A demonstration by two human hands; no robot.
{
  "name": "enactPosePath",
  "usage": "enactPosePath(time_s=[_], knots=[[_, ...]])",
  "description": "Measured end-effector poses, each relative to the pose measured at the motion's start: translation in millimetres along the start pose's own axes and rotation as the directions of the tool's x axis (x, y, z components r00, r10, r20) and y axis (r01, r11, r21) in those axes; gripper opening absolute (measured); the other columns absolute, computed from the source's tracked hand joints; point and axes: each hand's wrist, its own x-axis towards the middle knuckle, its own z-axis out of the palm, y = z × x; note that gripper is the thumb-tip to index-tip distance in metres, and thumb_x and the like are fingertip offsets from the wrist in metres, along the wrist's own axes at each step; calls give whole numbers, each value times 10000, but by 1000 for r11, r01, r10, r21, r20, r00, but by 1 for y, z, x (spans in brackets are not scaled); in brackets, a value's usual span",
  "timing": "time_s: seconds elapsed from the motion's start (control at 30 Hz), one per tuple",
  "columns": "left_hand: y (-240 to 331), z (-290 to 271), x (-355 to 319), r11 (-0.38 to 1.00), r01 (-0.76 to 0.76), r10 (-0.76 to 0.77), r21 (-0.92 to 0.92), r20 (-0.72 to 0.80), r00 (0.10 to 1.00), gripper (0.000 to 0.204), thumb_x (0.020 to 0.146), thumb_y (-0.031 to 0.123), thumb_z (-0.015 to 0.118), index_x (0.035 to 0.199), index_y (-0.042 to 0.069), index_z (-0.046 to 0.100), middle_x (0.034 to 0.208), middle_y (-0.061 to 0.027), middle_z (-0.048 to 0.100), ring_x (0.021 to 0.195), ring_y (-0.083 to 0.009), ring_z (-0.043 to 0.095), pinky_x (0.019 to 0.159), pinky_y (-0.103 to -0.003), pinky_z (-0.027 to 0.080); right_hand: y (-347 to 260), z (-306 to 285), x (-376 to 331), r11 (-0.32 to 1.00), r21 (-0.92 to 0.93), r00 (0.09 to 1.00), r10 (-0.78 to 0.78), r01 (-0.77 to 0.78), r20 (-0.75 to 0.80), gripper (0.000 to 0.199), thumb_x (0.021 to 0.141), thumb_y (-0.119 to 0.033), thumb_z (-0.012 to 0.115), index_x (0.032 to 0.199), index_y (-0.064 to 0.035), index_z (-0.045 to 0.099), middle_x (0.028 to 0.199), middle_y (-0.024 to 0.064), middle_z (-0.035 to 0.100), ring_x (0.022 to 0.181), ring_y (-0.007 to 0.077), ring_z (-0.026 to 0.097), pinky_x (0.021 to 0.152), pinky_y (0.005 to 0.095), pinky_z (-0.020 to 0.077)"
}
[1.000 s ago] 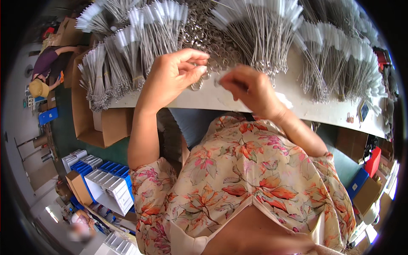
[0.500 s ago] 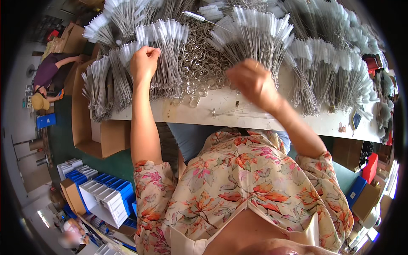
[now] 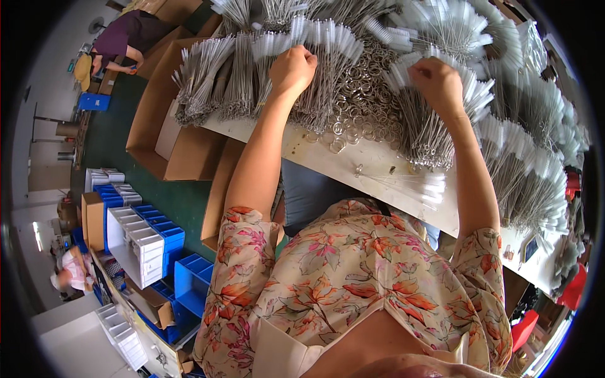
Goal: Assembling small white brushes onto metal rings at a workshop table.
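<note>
My left hand point(image 3: 294, 69) is closed, fingertips together, over the white bristle ends of a row of thin wire brushes point(image 3: 318, 97). What it pinches, if anything, is hidden. To the right, my right hand point(image 3: 437, 85) is curled in at the bristle end of another heap of wire brushes point(image 3: 419, 132); its fingertips are tucked under and I cannot make out anything in them. Between the two hands lies a pile of loose metal rings point(image 3: 365, 82). A few separate brushes point(image 3: 432, 189) lie flat near the table's front edge, bristles to the right.
More brush bundles point(image 3: 526, 164) crowd the white table point(image 3: 315, 151) at the right and back. Open cardboard boxes point(image 3: 148, 142) stand at its left. Blue and white bins point(image 3: 135, 246) are stacked at the lower left. Another person point(image 3: 126, 38) bends over at the far left.
The view has turned, so the table now slants down to the right. My right hand has moved from beside the rings up to the right-hand brushes. My left hand stays at the left-hand brushes.
</note>
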Motion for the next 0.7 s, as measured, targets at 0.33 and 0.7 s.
enactPosePath(time_s=[0.33,0.7], knots=[[1,-9,-7,996,-41,37,-80,-50,998,184,819,222,507,865,45,532,799,-177,643,773,-350,624,692,-440,489,31,-65,-12,279,957,868,492,-80,-71,227,856,-196,548,886,8,641,742,12,542,662,70,494,584,228,464],[-51,-57,37,745,206,-133,-635,161,978,207,879,212,575,1026,67,594,700,56,488,506,-1,354,403,-144,249,113,-97,-190,366,817,674,738,-446,37,246,855,-178,487,986,-34,638,615,-59,399,563,47,342,510,204,277]])
